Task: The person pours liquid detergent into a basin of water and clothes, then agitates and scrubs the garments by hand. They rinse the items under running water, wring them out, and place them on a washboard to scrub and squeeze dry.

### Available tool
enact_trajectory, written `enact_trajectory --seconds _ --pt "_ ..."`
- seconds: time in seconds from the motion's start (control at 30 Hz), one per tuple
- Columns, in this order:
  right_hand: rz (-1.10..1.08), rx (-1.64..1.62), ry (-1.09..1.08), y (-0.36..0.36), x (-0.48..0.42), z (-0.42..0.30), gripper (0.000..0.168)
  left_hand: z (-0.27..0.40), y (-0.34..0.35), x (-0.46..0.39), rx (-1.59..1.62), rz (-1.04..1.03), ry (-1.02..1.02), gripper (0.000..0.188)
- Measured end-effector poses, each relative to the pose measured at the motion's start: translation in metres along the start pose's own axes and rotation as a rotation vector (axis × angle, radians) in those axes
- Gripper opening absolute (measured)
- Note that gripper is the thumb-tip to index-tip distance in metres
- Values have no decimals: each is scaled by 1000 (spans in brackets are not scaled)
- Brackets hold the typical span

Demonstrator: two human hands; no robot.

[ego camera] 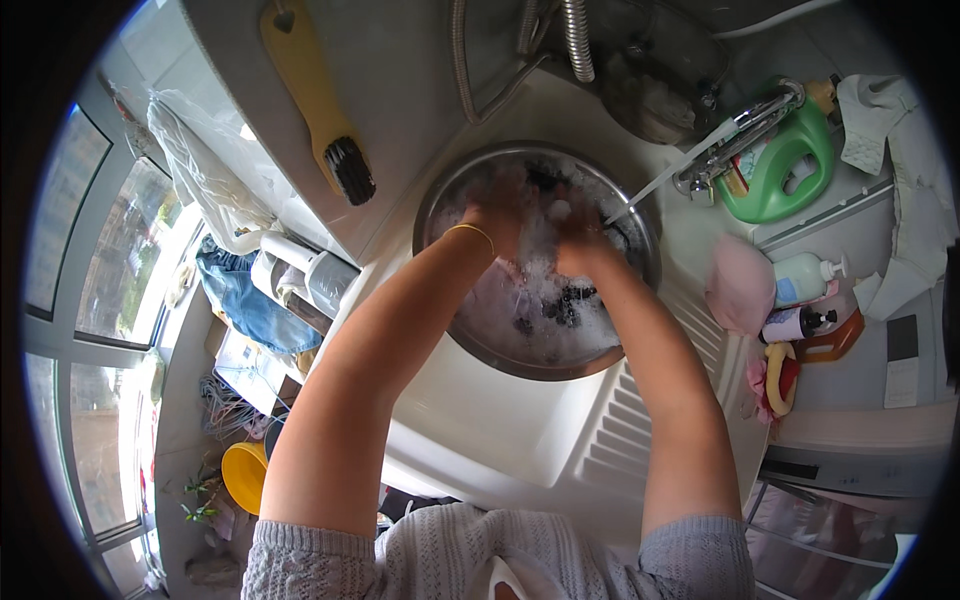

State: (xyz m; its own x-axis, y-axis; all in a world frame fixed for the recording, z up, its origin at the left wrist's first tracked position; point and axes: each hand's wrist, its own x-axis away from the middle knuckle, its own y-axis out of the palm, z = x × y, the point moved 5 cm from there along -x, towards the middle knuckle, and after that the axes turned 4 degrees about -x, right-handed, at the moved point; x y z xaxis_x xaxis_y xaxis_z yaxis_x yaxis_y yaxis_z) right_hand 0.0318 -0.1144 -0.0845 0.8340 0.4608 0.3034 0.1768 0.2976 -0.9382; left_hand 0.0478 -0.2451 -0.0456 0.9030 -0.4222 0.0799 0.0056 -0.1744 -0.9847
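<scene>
A round stainless steel basin [541, 373] of foamy water stands in a white laundry sink [487, 420] with a ribbed washboard [619, 427]. Both of my hands are down in the basin and blurred. My left hand [501, 214], with a thin gold-coloured bracelet [474, 227] at the wrist, is on the left side of the suds. Close beside it on the right is my right hand [581, 241]. Dark, patterned fabric [568, 304] shows through the foam below them. Splashes and blur hide my fingers and whatever they touch. Water runs from a chrome faucet [757, 120] into the basin's right side.
A yellow-handled brush [311, 97] is at the upper left. Metal hoses [461, 67] hang behind the basin. Along the right are a green detergent jug [776, 172], a pink cloth [741, 285] and pump bottles [802, 279]. Denim [251, 296] and a yellow bucket [244, 476] are left.
</scene>
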Motion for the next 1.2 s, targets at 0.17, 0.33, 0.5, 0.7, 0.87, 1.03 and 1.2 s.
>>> enact_trajectory --seconds 0.17,0.33,0.5,0.7,0.87,1.03,1.2 --pt "-329 162 -26 21 -13 -2 49 6 66 -23 145 -599 59 100" --pt "-333 100 -62 5 -2 -4 53 -2 64 -24 228 -437 1 94" --pt "-186 -274 25 -27 96 4 75 -12 14 28 406 -390 251 112" --pt "-167 -204 195 18 80 5 82 29 37 34 -83 -457 148 105" --pt "-158 -357 294 0 73 -10 76 9 143 -4 7 -648 22 98" --pt "193 -682 -85 -19 110 63 53 35 31 40 164 -315 219 92" --pt "650 -676 337 -38 134 154 25 74 -20 63 195 -201 246 84"
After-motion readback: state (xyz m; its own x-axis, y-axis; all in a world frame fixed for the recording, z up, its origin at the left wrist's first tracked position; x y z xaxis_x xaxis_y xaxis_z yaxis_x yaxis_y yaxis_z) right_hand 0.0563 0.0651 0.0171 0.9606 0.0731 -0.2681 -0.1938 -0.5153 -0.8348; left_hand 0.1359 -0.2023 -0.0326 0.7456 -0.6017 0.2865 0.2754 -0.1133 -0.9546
